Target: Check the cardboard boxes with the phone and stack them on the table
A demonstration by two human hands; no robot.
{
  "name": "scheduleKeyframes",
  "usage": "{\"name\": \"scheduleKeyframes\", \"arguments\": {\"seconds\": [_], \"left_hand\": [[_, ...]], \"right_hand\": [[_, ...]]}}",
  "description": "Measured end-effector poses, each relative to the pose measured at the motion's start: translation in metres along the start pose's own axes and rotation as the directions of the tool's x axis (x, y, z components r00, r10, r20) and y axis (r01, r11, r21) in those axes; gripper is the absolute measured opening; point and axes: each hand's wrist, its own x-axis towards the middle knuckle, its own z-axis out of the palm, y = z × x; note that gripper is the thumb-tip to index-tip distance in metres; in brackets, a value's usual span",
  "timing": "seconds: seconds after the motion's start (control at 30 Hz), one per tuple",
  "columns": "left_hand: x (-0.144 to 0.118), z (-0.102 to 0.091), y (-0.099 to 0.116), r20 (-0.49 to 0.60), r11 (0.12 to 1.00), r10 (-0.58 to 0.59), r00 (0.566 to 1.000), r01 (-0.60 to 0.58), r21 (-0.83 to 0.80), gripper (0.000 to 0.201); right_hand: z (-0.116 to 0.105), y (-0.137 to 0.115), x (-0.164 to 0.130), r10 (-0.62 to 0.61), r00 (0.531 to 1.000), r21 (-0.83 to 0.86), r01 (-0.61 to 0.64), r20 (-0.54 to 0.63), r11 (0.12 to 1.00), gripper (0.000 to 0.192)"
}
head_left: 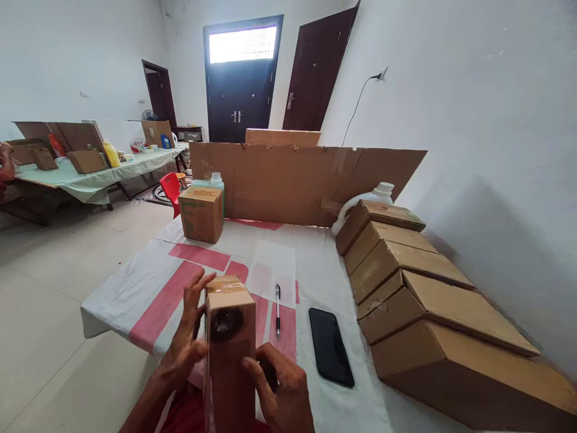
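Note:
A tall, narrow cardboard box (232,373) stands upright close to me at the table's near edge, with clear tape over its top. High on its near face is a dark round patch (225,323), a hole or a stuck-on piece; I cannot tell which. My left hand (187,337) braces the box's left side, fingers up along it and thumb at the near edge. Against the lower right side, my right hand (283,385) grips with curled fingers and its thumb on the near face. Something dark shows under those fingers, too hidden to name.
A pen (277,313) lies on a white sheet (273,264), and a black phone (331,347) lies to its right. Several cardboard boxes (433,288) line the right side. A small box (201,214), jugs (383,191) and a cardboard panel (288,183) stand at the back.

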Motion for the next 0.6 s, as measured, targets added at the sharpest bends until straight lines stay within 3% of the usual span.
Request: {"name": "scheduleKeyframes", "arguments": {"seconds": [0.07,0.13,0.23,0.3,0.43,0.6], "left_hand": [[0.002,-0.002,-0.008,0.085,0.999,-0.001,0.996,-0.003,0.041,0.098],[0.005,-0.003,-0.018,0.142,0.999,-0.052,0.988,0.049,0.022,0.089],[0.008,0.000,-0.033,0.151,0.992,-0.124,0.981,0.125,0.002,0.083],[0.008,0.002,-0.038,0.125,0.990,-0.137,0.983,0.138,-0.002,0.084],[0.008,0.004,-0.036,0.139,0.979,-0.182,0.973,0.192,-0.066,0.091],[0.014,0.003,-0.031,0.197,0.980,-0.178,0.964,0.192,-0.054,0.090]], "right_hand": [[-0.004,0.009,0.010,0.082,0.993,0.083,-0.089,0.084,0.993,0.052],[-0.012,0.026,0.026,0.192,0.972,0.035,-0.198,0.132,0.979,0.058],[-0.026,0.060,0.053,0.398,0.917,-0.299,-0.380,-0.002,0.875,0.044],[-0.032,0.082,0.067,0.474,0.876,-0.426,-0.463,-0.089,0.777,0.034],[-0.029,0.110,0.078,0.514,0.851,-0.384,-0.512,-0.106,0.769,0.030],[-0.031,0.106,0.076,0.489,0.869,-0.127,-0.495,-0.076,0.860,0.037]]}}
